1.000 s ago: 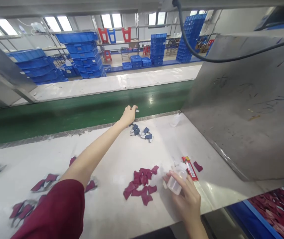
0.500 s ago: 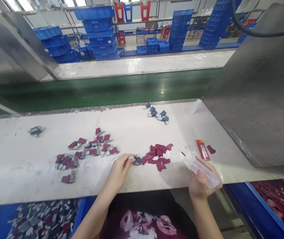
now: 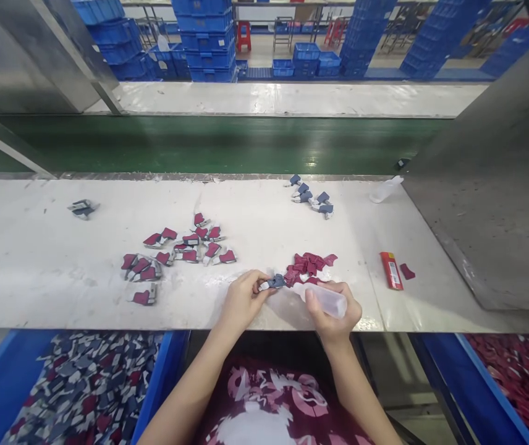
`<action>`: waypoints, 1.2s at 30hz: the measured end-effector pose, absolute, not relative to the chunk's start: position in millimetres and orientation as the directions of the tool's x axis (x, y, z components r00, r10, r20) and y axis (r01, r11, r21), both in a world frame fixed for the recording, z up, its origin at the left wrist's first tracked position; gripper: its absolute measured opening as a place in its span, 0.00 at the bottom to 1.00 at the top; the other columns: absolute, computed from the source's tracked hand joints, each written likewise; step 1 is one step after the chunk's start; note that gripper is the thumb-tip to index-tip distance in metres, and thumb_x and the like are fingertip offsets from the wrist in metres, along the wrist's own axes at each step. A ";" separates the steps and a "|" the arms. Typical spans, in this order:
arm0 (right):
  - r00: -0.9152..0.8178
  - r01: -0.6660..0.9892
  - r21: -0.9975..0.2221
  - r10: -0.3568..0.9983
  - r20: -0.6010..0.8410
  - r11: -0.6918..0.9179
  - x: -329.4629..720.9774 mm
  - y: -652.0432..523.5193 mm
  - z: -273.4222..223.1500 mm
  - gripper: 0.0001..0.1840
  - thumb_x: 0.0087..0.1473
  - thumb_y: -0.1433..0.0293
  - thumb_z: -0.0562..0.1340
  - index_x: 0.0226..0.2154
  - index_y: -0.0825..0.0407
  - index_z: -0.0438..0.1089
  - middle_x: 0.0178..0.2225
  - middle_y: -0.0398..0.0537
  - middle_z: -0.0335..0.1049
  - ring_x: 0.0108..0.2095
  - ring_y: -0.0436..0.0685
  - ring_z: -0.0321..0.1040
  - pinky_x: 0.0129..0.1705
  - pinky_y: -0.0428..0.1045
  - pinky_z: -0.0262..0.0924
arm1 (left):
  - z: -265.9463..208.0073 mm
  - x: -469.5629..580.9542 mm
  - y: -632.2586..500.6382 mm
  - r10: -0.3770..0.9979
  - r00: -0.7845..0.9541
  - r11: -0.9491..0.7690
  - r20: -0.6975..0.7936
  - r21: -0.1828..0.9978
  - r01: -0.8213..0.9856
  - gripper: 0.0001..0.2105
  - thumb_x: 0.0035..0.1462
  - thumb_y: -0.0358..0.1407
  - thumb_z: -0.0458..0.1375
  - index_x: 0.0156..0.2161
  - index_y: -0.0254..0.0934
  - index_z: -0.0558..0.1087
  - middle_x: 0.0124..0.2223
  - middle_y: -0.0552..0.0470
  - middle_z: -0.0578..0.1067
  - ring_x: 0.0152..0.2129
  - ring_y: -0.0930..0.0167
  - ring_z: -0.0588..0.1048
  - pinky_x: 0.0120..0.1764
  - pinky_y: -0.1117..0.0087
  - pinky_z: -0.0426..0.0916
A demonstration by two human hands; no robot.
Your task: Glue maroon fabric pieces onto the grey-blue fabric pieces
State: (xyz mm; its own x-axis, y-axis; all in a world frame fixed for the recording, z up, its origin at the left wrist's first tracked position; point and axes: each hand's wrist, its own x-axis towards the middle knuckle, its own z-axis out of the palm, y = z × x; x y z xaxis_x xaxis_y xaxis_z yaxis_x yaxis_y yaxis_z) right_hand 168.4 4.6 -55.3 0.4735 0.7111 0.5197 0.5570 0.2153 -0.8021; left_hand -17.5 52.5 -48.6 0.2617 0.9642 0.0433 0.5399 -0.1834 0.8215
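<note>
Between the fingertips of my left hand (image 3: 245, 298) is a small blue-grey molded piece (image 3: 275, 282) with a pale end, held just above the white table. My right hand (image 3: 341, 312) is wrapped round a translucent squeeze bottle (image 3: 328, 301). The bottle lies tilted, its nozzle pointing left at the blue-grey piece; whether the tip touches it I cannot tell. Directly behind the bottle is a heap of dark red cut pieces (image 3: 309, 264). To the left lie several blue-grey pieces topped with dark red (image 3: 189, 240).
Several blue-grey pieces (image 3: 302, 192) lie at the table's back. A red packet (image 3: 391, 271) and a clear plastic item (image 3: 385, 189) are at right, near a metal panel (image 3: 491, 185). Below the front edge stand blue bins of mixed pieces (image 3: 153, 383) and dark red pieces (image 3: 487, 377).
My right hand has brought the bottle leftward to the blue-grey piece in my left hand. The view has tilted down, and the piece is turned with more of it showing.
</note>
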 end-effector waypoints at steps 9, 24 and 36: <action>0.324 0.699 -0.655 0.688 0.649 0.289 167.4 7.9 -51.6 0.12 0.51 0.63 0.70 0.35 0.52 0.71 0.28 0.47 0.77 0.23 0.54 0.74 0.24 0.47 0.69 | -47.1 -18.0 53.6 0.958 0.286 -0.175 0.010 0.811 0.558 0.05 0.56 0.33 0.64 0.38 0.37 0.76 0.24 0.59 0.65 0.21 0.74 0.64 0.29 0.73 0.59; 0.318 0.698 -0.661 0.706 0.632 0.277 168.0 7.5 -50.9 0.11 0.53 0.62 0.69 0.34 0.51 0.71 0.27 0.45 0.76 0.23 0.54 0.74 0.23 0.46 0.69 | -48.9 -18.5 53.8 0.956 0.290 -0.199 0.038 0.810 0.551 0.04 0.56 0.32 0.64 0.38 0.37 0.76 0.24 0.60 0.65 0.22 0.74 0.63 0.29 0.74 0.58; 0.377 0.648 -0.713 0.700 0.606 0.268 168.4 -0.2 -53.6 0.07 0.52 0.68 0.69 0.31 0.51 0.70 0.25 0.43 0.73 0.22 0.52 0.70 0.24 0.46 0.65 | -50.4 -17.6 53.1 0.960 0.278 -0.191 0.033 0.804 0.562 0.05 0.56 0.34 0.65 0.38 0.37 0.76 0.25 0.59 0.66 0.22 0.74 0.65 0.29 0.73 0.58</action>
